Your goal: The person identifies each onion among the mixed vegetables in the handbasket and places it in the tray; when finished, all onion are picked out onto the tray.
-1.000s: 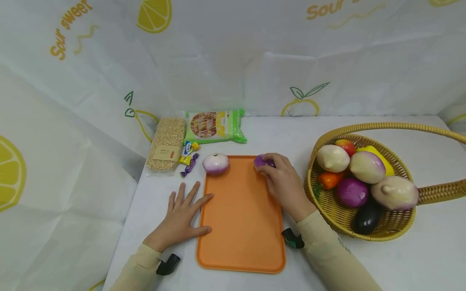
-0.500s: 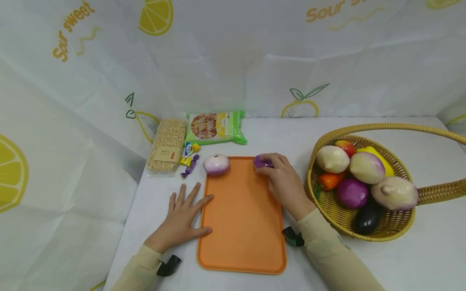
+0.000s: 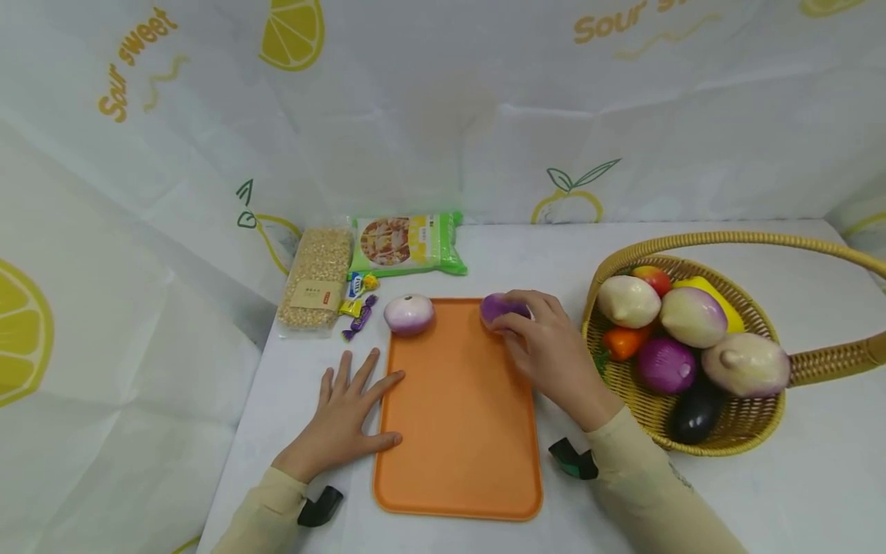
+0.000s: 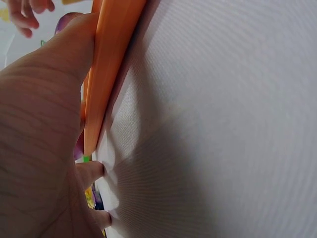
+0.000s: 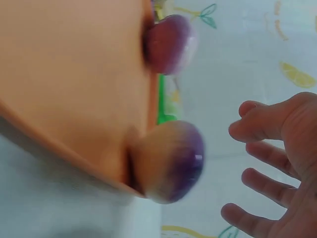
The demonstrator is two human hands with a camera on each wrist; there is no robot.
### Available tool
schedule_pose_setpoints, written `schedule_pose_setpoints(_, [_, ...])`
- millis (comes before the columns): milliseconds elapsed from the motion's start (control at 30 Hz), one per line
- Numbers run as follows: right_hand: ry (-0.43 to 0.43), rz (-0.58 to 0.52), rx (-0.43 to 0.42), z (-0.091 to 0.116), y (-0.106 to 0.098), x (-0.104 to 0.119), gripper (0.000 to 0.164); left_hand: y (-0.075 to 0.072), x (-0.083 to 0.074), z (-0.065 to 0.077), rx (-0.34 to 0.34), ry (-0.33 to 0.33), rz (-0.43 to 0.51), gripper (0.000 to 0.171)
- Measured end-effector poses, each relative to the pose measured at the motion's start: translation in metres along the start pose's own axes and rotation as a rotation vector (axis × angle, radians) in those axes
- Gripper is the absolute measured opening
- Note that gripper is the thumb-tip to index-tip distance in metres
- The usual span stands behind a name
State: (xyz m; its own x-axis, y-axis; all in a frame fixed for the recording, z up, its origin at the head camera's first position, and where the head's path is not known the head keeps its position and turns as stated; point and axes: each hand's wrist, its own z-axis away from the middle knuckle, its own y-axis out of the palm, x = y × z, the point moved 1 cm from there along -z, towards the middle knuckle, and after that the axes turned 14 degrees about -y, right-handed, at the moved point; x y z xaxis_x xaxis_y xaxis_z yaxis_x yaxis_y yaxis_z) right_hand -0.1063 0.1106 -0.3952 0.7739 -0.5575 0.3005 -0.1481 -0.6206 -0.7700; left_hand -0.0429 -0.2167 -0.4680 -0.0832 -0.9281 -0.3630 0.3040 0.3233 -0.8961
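While both outspread hands (image 3: 342, 422) (image 3: 557, 358) hold nothing, the right onion (image 5: 168, 162) lies purple up, long axis unclear.

A white table (image 3: 824, 477) bears an orange tray (image 3: 457, 431), basket (image 3: 631, 391), packets (image 3: 317, 261) and sweets (image 3: 360, 318).

We see the right hand (image 3: 557, 354) has let go of the onion (image 3: 495, 308) at one o'clock on the tray (image 3: 457, 431), easing back toward four o'clock.
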Motion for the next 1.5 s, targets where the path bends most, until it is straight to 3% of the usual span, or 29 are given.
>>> schedule_pose_setpoints(167, [0.000,-0.027,-0.005,0.006,-0.038,0.009,0.028,0.002,0.002,-0.001,-0.001,0.009,0.006,0.090])
schedule_pose_setpoints(267, [-0.013,-0.044,-0.081,0.011,-0.069,0.009,0.035,0.002,0.002,-0.001,-0.005,0.013,0.006,0.091])
schedule_pose_setpoints(300, [-0.020,-0.049,-0.114,0.013,-0.079,0.007,0.033,0.002,0.002,-0.001,-0.006,0.015,0.008,0.091])
schedule_pose_setpoints(367, [-0.017,-0.028,-0.182,0.019,-0.099,0.004,0.012,0.002,0.003,-0.001,-0.004,0.014,0.006,0.091])
schedule_pose_setpoints(400, [-0.004,-0.014,-0.215,0.022,-0.109,0.002,0.011,0.002,0.003,-0.001,-0.004,0.017,0.008,0.090])
schedule_pose_setpoints(533, [0.142,0.072,-0.266,0.040,-0.139,-0.010,0.008,0.000,0.003,0.000,-0.016,0.029,0.009,0.090])
schedule_pose_setpoints(600, [0.244,0.108,-0.257,0.051,-0.148,-0.017,0.027,0.000,0.003,0.000,-0.020,0.031,0.007,0.090])
schedule_pose_setpoints(767, [0.474,0.139,-0.174,0.072,-0.154,-0.037,0.018,0.000,0.003,0.000,-0.004,0.019,0.007,0.090])
schedule_pose_setpoints(900, [0.560,0.115,-0.076,0.081,-0.150,-0.049,0.025,0.000,0.002,0.000,0.000,0.022,0.014,0.090])
schedule_pose_setpoints(1000, [0.561,0.108,-0.028,0.084,-0.147,-0.057,0.027,0.000,0.003,0.000,-0.001,0.025,0.014,0.090])
schedule_pose_setpoints(1500, [0.494,0.113,0.009,0.086,-0.138,-0.072,0.029,0.000,0.002,-0.001,-0.006,0.024,0.012,0.090])
